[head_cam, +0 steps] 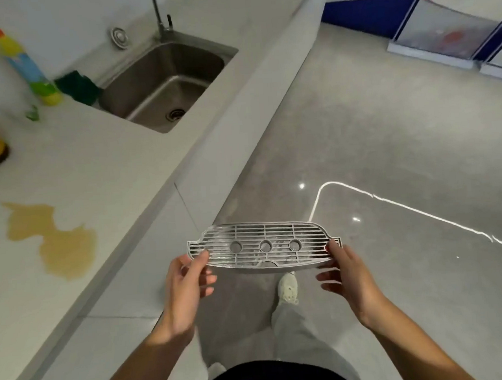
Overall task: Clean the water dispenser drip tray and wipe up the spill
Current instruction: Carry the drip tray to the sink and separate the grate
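Grey slotted plastic drip tray (265, 246), long axis crosswise, pinched at its ends by left hand (185, 288) and right hand (347, 275); stainless steel sink (148, 67) lies forward-left, nearer the left hand

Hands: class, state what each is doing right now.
Left hand: holds the tray by its left end.
Right hand: holds the tray by its right end.
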The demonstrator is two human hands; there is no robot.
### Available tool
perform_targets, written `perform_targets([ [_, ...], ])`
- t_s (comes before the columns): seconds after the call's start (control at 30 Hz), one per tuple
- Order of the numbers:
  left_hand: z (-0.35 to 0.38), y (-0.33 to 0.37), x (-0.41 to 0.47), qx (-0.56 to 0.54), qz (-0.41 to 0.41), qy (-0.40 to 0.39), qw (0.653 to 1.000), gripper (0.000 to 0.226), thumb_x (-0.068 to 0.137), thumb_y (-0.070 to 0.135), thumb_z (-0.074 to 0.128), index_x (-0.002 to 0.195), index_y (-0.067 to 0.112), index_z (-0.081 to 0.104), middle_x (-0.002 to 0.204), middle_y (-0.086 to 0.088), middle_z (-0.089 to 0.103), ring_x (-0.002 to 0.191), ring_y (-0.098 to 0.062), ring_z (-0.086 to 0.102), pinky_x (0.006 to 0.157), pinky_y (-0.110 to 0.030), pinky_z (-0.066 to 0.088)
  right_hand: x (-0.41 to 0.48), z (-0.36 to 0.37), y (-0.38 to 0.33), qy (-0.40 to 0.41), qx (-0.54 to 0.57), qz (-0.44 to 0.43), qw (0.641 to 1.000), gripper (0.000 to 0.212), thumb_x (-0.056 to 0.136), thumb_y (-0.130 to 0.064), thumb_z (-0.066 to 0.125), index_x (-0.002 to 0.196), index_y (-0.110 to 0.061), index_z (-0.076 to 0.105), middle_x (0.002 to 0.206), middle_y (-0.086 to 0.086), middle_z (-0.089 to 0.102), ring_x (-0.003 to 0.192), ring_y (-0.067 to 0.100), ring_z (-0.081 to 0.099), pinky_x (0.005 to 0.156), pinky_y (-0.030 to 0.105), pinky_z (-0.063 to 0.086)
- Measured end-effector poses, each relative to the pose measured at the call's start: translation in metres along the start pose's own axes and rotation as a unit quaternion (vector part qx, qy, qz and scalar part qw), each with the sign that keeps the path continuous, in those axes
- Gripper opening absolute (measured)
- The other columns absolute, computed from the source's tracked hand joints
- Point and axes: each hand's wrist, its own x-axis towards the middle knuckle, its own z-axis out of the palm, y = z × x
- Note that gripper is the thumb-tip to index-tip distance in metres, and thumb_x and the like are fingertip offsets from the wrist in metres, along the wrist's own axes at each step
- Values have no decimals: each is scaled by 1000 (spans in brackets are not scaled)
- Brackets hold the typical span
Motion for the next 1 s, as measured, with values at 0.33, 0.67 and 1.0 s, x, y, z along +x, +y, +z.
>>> perform_targets([
  [0.33, 134, 81, 131, -51, 31, 76, 995, 19, 97, 32, 70, 93, 18, 59, 76, -3, 71, 70, -21, 67, 61, -33, 51, 181, -17, -143, -76, -58, -16, 995, 36, 104, -51, 46, 110, -22, 67, 98, 14, 76, 75, 25, 72, 67, 35, 59],
  [0.67, 203, 141, 273, -83, 13, 123, 989, 14, 97, 35, 69, 97, 22, 63, 78, 4, 76, 70, -14, 74, 68, -37, 55, 337, 18, -260, -101, -100, -23, 990, 35, 104, -50, 48, 109, -21, 68, 100, 16, 75, 77, 27, 72, 67, 36, 59],
  [1.0, 220, 212, 394, -139, 34, 196, 970, 26, 97, 38, 68, 116, 21, 65, 92, -5, 77, 78, -18, 74, 69, -38, 56, 461, 109, -391, -151, -146, -47, 977, 33, 104, -48, 49, 111, -23, 68, 103, 13, 74, 76, 27, 72, 68, 40, 59],
])
